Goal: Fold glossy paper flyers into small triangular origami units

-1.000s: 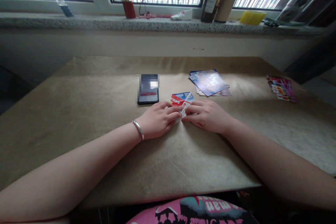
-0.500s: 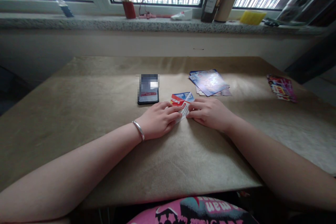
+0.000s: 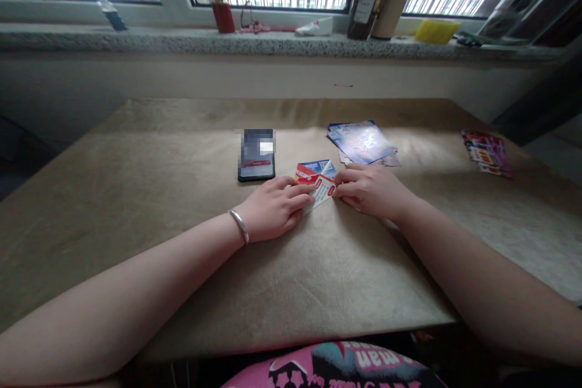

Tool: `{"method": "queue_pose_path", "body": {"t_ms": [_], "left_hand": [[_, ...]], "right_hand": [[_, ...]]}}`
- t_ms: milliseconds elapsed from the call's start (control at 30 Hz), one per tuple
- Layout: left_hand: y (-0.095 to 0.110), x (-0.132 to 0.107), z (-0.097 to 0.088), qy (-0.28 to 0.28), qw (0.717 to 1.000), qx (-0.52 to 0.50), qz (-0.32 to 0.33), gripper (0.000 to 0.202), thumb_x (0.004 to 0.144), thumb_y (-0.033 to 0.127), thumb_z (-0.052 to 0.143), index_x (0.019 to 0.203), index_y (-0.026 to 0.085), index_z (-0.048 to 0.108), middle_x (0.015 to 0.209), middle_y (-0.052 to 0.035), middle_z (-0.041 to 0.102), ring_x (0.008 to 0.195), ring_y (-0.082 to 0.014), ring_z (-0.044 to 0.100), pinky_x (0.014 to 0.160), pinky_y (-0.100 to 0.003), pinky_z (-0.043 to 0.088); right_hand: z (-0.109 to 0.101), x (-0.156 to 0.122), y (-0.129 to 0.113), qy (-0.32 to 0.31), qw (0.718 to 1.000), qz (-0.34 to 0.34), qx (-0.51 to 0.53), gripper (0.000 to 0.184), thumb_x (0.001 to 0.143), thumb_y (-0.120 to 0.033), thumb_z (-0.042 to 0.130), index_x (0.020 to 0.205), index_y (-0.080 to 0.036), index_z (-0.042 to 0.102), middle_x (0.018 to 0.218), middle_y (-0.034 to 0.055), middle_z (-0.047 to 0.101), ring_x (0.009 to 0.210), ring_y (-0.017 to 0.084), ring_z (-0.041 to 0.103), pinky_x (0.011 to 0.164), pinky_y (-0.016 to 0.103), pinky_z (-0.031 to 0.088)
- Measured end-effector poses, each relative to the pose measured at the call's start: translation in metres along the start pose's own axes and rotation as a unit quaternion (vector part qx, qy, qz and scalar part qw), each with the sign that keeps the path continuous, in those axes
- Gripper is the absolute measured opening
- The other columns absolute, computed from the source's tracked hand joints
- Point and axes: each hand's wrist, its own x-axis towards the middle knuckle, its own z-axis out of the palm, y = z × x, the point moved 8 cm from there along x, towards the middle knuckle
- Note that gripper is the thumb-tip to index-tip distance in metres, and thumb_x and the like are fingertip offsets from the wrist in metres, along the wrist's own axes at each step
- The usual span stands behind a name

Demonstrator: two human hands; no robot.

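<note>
A folded sheet of printed paper (image 3: 323, 190), coloured red, blue and white, lies on the table between my hands. My left hand (image 3: 279, 207) rests on its left side, fingers stretched out and pressing it down. A silver bangle circles that wrist. At the paper's right corner, the fingers and thumb of my right hand (image 3: 370, 189) are pinched together on the edge. Its fingertips partly cover that corner. Just beyond the left hand lies a dark phone (image 3: 257, 156), its screen partly blurred out.
Several printed sheets (image 3: 364, 142) are stacked behind my right hand. Small colourful folded papers or cards (image 3: 487, 153) lie at the table's far right. The brown table (image 3: 182, 133) meets a wall below a stone windowsill (image 3: 163, 42), where a jar (image 3: 364, 3) and a yellow object (image 3: 437, 31) stand.
My right hand has shifted slightly right and away from me along the folded paper, uncovering more of its white, red-marked part. My left hand stays in place.
</note>
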Motion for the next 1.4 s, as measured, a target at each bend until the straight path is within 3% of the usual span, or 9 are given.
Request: {"method": "queue_pose_path", "body": {"t_ms": [467, 733, 933, 1067, 1200, 1300, 1400], "left_hand": [[-0.002, -0.001, 0.002, -0.004, 1.0, -0.011, -0.005, 0.032, 0.092, 0.027, 0.043, 0.122, 0.023, 0.054, 0.14, 0.0037, 0.046, 0.115, -0.0219, 0.043, 0.102, -0.039, 0.037], [-0.003, -0.001, 0.002, -0.007, 1.0, -0.024, -0.003, 0.032, 0.093, 0.03, 0.042, 0.122, 0.022, 0.054, 0.139, 0.0035, 0.046, 0.115, -0.0213, 0.043, 0.103, -0.038, 0.035], [-0.005, -0.003, 0.003, -0.031, 0.999, -0.039, 0.002, 0.039, 0.089, 0.033, 0.048, 0.126, 0.023, 0.05, 0.141, 0.0004, 0.044, 0.12, -0.0234, 0.041, 0.105, -0.04, 0.033], [-0.006, -0.004, 0.001, -0.025, 0.999, -0.028, -0.006, 0.04, 0.09, 0.035, 0.047, 0.127, 0.022, 0.049, 0.138, -0.007, 0.044, 0.121, -0.0244, 0.043, 0.104, -0.04, 0.037], [-0.006, -0.004, 0.0, -0.018, 0.999, -0.043, 0.002, 0.038, 0.09, 0.03, 0.046, 0.127, 0.02, 0.05, 0.13, -0.0095, 0.048, 0.119, -0.0231, 0.047, 0.1, -0.038, 0.042], [-0.007, -0.003, -0.003, 0.004, 0.997, -0.072, 0.034, 0.034, 0.091, 0.022, 0.044, 0.124, 0.018, 0.051, 0.131, -0.0077, 0.051, 0.127, -0.0213, 0.041, 0.104, -0.037, 0.04], [-0.01, -0.002, -0.008, 0.04, 0.996, -0.066, 0.042, 0.028, 0.091, 0.016, 0.042, 0.116, 0.018, 0.056, 0.13, -0.0056, 0.054, 0.127, -0.0195, 0.041, 0.103, -0.036, 0.041]], "right_hand": [[0.002, -0.008, 0.021, -0.014, 0.999, 0.035, 0.009, 0.019, 0.082, -0.018, 0.054, 0.081, -0.025, 0.071, 0.084, -0.0009, 0.07, 0.069, 0.013, 0.057, 0.056, 0.025, 0.03], [0.005, -0.009, 0.026, -0.025, 0.998, 0.044, 0.041, 0.019, 0.08, -0.015, 0.053, 0.077, -0.023, 0.07, 0.086, -0.0013, 0.07, 0.071, 0.013, 0.061, 0.059, 0.025, 0.035], [0.01, -0.015, 0.035, -0.025, 0.996, 0.066, 0.059, 0.02, 0.079, -0.014, 0.052, 0.077, -0.023, 0.07, 0.087, -0.0012, 0.071, 0.073, 0.014, 0.063, 0.06, 0.025, 0.039], [0.006, -0.018, 0.04, 0.025, 0.993, 0.094, 0.074, 0.021, 0.078, -0.012, 0.05, 0.073, -0.021, 0.069, 0.087, 0.001, 0.071, 0.077, 0.016, 0.064, 0.066, 0.026, 0.044], [-0.004, -0.013, 0.03, 0.087, 0.986, 0.102, 0.1, 0.023, 0.08, -0.011, 0.048, 0.08, -0.02, 0.069, 0.088, 0.0047, 0.069, 0.081, 0.018, 0.062, 0.075, 0.03, 0.047], [-0.003, -0.005, 0.011, 0.066, 0.986, 0.059, 0.141, 0.02, 0.082, -0.016, 0.052, 0.093, -0.021, 0.069, 0.096, 0.0061, 0.069, 0.086, 0.018, 0.06, 0.076, 0.031, 0.047], [0.0, 0.0, -0.002, 0.05, 0.985, 0.033, 0.161, 0.018, 0.084, -0.02, 0.053, 0.092, -0.022, 0.069, 0.098, 0.0059, 0.069, 0.086, 0.018, 0.059, 0.077, 0.032, 0.047]]}}
